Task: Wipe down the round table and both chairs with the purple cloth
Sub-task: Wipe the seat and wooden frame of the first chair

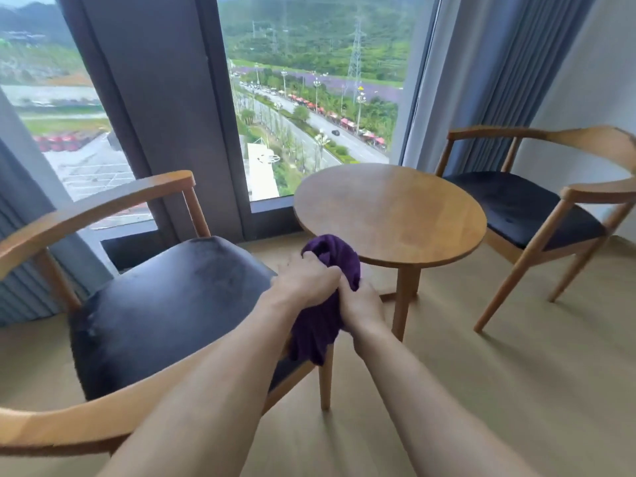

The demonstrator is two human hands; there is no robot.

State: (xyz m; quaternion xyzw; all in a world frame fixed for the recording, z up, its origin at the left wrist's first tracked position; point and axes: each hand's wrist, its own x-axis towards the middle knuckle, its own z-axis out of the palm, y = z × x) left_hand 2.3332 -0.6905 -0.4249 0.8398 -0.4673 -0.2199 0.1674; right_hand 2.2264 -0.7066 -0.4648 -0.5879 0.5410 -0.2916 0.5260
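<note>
I held the purple cloth (323, 325) bunched in both grips, left hand (304, 282) and right hand (359, 306); desk (389, 215) and both chairs looked unwiped yet.

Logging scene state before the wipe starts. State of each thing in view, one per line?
purple cloth: bunched, held in the air between both hands, touching no furniture.
left hand: grips the cloth's upper part.
right hand: grips the cloth lower down.
round table: upright, top bare, not yet touched by the cloth.
left chair: upright, dark seat unoccupied.
right chair: upright, dark seat unoccupied.
curtains: drawn aside, window uncovered.
</note>
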